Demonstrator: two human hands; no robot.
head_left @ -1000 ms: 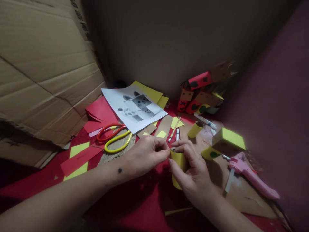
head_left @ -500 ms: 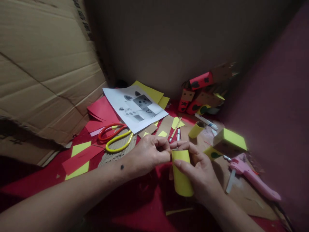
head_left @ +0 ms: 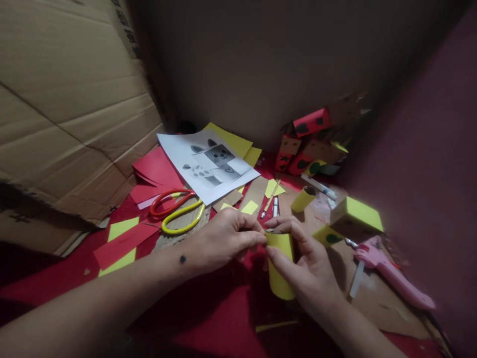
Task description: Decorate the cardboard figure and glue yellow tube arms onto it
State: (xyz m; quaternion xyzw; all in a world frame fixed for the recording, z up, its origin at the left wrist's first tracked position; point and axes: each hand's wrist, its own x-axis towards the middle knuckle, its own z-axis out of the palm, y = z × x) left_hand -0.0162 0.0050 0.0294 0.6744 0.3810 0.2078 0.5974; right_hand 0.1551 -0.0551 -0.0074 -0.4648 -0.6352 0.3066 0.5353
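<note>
Broadly, the red surface (head_left: 48, 293) is bounded along its left edge by a large cardboard box (head_left: 67, 109), while its right side is partly covered by a brown cardboard sheet (head_left: 372, 311). Toward the far right corner, red and brown paper figures (head_left: 311, 122) are heaped together. Near the far edge, a printed sheet (head_left: 208, 169) with an animal drawing is laid over yellow sheets (head_left: 234, 141), and red sheets (head_left: 158, 171) are partly overlapped by its left side. Well in from the edges, a yellow tube (head_left: 278, 283) is grasped in the right hand (head_left: 307, 263), with the thumb pressed to its side and fingers curled over its upper rim; whether its lower end is rested on the surface cannot be told. The left hand (head_left: 225, 241) is drawn into a pinch at the left of that rim; what is caught between its fingertips cannot be made out. Toward the cardboard sheet's right edge, a pink glue gun (head_left: 391, 278) is laid down, just beside a yellow-topped box (head_left: 359, 214). Red-and-yellow scissor handles (head_left: 177, 232) are seen left of the hands. Farther off, a smaller yellow tube (head_left: 302, 200) is stood near a capped marker (head_left: 316, 186).
</note>
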